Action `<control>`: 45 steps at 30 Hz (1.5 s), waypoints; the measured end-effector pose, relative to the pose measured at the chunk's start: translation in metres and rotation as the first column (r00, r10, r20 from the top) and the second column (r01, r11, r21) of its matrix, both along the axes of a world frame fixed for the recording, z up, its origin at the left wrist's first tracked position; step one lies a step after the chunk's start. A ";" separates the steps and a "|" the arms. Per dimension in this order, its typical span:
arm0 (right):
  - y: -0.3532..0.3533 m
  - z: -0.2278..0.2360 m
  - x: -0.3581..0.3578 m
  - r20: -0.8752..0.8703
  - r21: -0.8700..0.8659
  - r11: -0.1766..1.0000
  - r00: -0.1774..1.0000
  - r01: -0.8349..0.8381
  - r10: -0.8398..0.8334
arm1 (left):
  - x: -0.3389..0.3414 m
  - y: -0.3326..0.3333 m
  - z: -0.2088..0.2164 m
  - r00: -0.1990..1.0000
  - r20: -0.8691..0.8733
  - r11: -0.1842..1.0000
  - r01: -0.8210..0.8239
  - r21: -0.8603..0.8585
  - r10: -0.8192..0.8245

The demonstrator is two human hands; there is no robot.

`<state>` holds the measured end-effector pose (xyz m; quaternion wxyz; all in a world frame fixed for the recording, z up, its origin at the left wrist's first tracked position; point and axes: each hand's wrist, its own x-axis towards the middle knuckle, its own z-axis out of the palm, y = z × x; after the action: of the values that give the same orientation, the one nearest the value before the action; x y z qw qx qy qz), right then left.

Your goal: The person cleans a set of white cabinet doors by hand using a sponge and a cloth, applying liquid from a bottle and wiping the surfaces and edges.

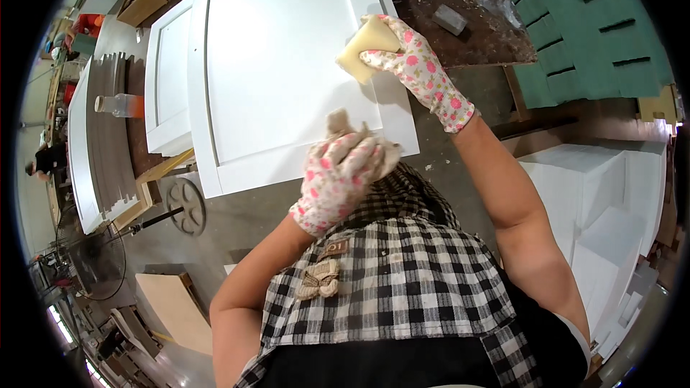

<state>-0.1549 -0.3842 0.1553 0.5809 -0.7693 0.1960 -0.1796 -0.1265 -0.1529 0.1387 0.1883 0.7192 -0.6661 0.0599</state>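
A white panel door (280, 57) with a raised frame lies flat in front of me, its near edge close to my body. My right hand (406, 50), in a floral glove, grips a pale yellow sponge (370, 44) over the door's right frame strip. Closer to me, my left hand (341, 172), gloved in the same print, is closed round a crumpled beige rag (384, 158) near the door's front edge. Part of the rag sticks up past the fingers; the hand is slightly blurred. Whether the rag touches the door cannot be told.
Another white panel door (169, 79) lies at the left, beside a clear bottle (118, 105) with orange liquid and stacked white panels (90, 144). A grey block (449, 19) rests on the brown table (496, 39). Green panels (596, 21) stand far right; a fan (93, 259) stands left.
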 end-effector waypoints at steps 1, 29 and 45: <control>0.004 -0.001 0.002 0.035 -0.020 1.000 0.999 -0.011 0.011 | -0.005 -0.006 -0.001 1.000 -0.014 0.999 -0.024 -0.023 0.024; 0.028 0.005 0.006 0.068 0.091 0.994 0.995 0.065 -0.071 | -0.022 0.027 -0.033 0.998 0.005 0.994 -0.059 0.089 0.059; 0.016 -0.015 -0.002 0.158 0.073 0.995 0.985 0.062 -0.073 | 0.080 0.171 -0.024 0.639 0.048 0.637 -0.753 -0.167 0.768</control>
<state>-0.1567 -0.3683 0.1406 0.6143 -0.7251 0.1803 -0.2538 -0.0463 0.0185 0.1147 0.1542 0.9139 -0.3055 0.2185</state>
